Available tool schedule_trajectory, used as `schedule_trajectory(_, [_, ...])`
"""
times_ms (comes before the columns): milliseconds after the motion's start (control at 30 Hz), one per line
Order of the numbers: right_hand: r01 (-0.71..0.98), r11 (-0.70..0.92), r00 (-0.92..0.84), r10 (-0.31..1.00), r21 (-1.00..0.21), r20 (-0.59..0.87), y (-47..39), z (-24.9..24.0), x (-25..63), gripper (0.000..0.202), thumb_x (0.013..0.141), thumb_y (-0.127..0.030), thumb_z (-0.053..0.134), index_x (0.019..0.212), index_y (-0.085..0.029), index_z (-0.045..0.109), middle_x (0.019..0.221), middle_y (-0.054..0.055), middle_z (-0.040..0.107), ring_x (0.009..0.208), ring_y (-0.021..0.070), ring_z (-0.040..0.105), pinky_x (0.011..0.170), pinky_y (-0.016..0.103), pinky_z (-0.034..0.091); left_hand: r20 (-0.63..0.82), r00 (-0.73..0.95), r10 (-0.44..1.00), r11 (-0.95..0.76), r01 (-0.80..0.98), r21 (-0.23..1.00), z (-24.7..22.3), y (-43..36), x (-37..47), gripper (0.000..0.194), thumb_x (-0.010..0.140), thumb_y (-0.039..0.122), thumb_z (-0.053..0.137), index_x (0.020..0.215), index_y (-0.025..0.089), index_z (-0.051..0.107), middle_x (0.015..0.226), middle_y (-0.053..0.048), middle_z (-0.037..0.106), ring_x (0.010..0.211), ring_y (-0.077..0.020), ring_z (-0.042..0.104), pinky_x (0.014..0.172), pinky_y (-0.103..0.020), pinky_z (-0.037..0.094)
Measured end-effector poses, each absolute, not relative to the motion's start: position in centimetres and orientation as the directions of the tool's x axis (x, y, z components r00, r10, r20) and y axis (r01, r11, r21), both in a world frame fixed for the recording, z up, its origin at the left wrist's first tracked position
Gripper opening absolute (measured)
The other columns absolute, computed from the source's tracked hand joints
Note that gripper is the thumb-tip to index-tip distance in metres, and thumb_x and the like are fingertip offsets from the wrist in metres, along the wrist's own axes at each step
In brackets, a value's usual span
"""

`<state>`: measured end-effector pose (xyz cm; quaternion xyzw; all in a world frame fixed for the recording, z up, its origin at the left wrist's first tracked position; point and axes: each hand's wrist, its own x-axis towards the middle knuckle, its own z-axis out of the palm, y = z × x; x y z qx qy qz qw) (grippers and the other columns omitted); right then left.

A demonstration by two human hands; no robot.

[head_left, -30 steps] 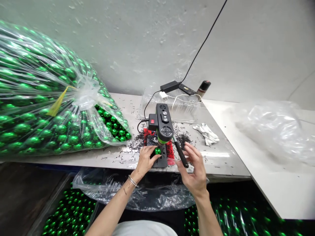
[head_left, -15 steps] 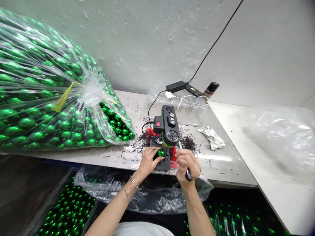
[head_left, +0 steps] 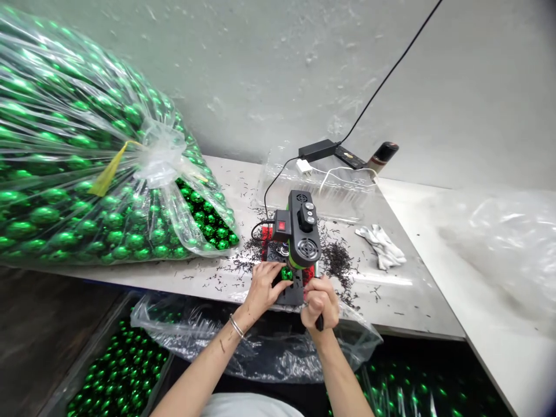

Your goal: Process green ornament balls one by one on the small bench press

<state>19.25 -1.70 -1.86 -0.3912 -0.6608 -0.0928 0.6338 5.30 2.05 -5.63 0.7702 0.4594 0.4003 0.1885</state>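
Between the thumb and fingers of my left hand [head_left: 263, 288] is a shiny green ball [head_left: 286, 273], held under the front end of a black bench-top machine [head_left: 304, 226]. The ball rests over the machine's dark base plate [head_left: 290, 296]. My right hand [head_left: 320, 302] is wrapped round the black-gripped lever [head_left: 319, 323] at the machine's right side. A box with a red switch [head_left: 282, 225] is fixed to the machine's left. Red material [head_left: 308, 273] shows beneath the base.
At the left bulges a clear bag of green balls [head_left: 87, 174]. Black scraps [head_left: 336, 260] litter the table [head_left: 243, 179]. White gloves [head_left: 382, 246] lie to the right. Behind are a clear plastic tray [head_left: 273, 174] and a power adapter [head_left: 317, 150]. More green balls [head_left: 117, 365] sit below.
My right hand has moved left and slightly down with the lever, closer to the machine. My left hand still holds the ball in place. The view has shifted slightly.
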Motion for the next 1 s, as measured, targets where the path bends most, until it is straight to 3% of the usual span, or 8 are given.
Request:
schedule_trajectory(267, [0.647,0.664,0.125,0.392,-0.374,0.911,-1.5,-2.1,18.9,0.029,0.102,-0.022,0.033,0.077,-0.021,0.049,0.077,0.0,0.056,0.068,0.0131,0.056,0.079,0.038,0.05,0.447,0.273,0.852,-0.52,0.552,0.652,-5.7,2.2,5.3,0.03,0.09,0.035,0.069,0.115,0.018,0.067,0.11,-0.011,0.072,0.103,-0.0272,0.063,0.093,-0.044,0.047])
schedule_trajectory(500, [0.654,0.68,0.044,0.405,-0.333,0.913,-1.5,-0.7,18.8,0.031,0.101,-0.025,0.036,0.073,-0.022,0.048,0.074,0.0,0.054,0.067,0.0134,0.055,0.07,0.033,0.05,0.424,0.273,0.864,-0.502,0.538,0.677,-5.6,2.3,5.2,0.029,0.089,0.031,0.07,0.115,0.017,0.068,0.109,-0.011,0.072,0.104,-0.0276,0.063,0.092,-0.044,0.047])
schedule_trajectory(633, [0.636,0.668,0.076,0.444,-0.386,0.893,-2.0,2.9,18.8,0.03,0.099,-0.016,0.036,0.071,-0.021,0.046,0.074,0.0,0.053,0.066,0.0124,0.053,0.061,0.029,0.045,0.42,0.245,0.874,-0.484,0.51,0.711,-5.4,2.8,5.5,0.026,0.088,0.031,0.071,0.112,0.021,0.07,0.109,-0.01,0.073,0.103,-0.0274,0.064,0.094,-0.047,0.049])
schedule_trajectory(800, [0.539,0.616,0.173,0.587,-0.575,0.791,-2.3,7.4,18.6,0.032,0.096,-0.009,0.04,0.066,-0.021,0.043,0.067,-0.002,0.05,0.069,0.0128,0.055,0.064,0.028,0.042,0.432,0.197,0.88,-0.472,0.46,0.752,-5.1,0.0,4.2,0.031,0.09,0.032,0.068,0.119,0.022,0.066,0.114,-0.011,0.072,0.106,-0.0276,0.065,0.096,-0.049,0.053])
schedule_trajectory(1000, [0.535,0.633,0.199,0.549,-0.559,0.812,-2.2,6.4,18.4,0.032,0.095,-0.009,0.042,0.065,-0.02,0.044,0.065,-0.002,0.05,0.067,0.0127,0.054,0.061,0.027,0.039,0.444,0.411,0.796,-0.6,0.44,0.669,-6.9,-6.8,0.7,0.043,0.091,0.037,0.067,0.13,0.022,0.059,0.122,-0.011,0.069,0.111,-0.0241,0.068,0.093,-0.037,0.059])
